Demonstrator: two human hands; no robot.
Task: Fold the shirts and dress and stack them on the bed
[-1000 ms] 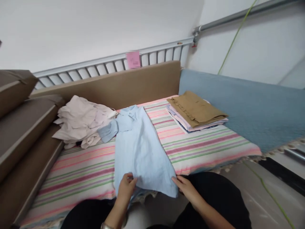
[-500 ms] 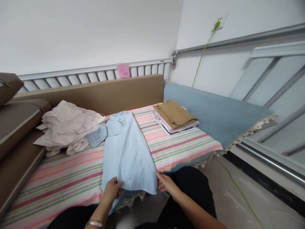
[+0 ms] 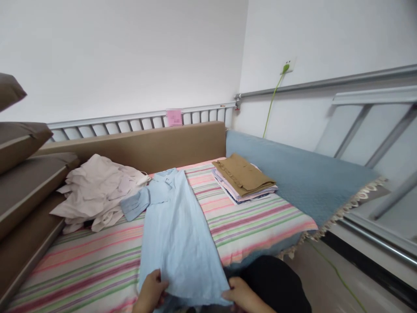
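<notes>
A light blue shirt [image 3: 182, 234] lies lengthwise on the striped cover, its collar away from me and one sleeve [image 3: 137, 204] turned out to the left. Near its lower left, my left hand [image 3: 152, 287] has its fingers closed on the fabric. At the lower right corner of the hem, my right hand [image 3: 239, 292] pinches the cloth between thumb and fingers. The very bottom of the hem runs close to the lower picture edge.
A crumpled pile of pale clothes [image 3: 100, 189] lies to the left, beside stacked brown cushions [image 3: 29, 182]. Folded clothes, a brown garment [image 3: 244, 174] on top, sit on the striped cover [image 3: 250, 234] to the right. A blue padded side [image 3: 293, 169] closes off the right end.
My right hand has taken hold of the hem corner and drawn it right and toward me. The shirt's lower part looks more stretched out. The view has tilted up.
</notes>
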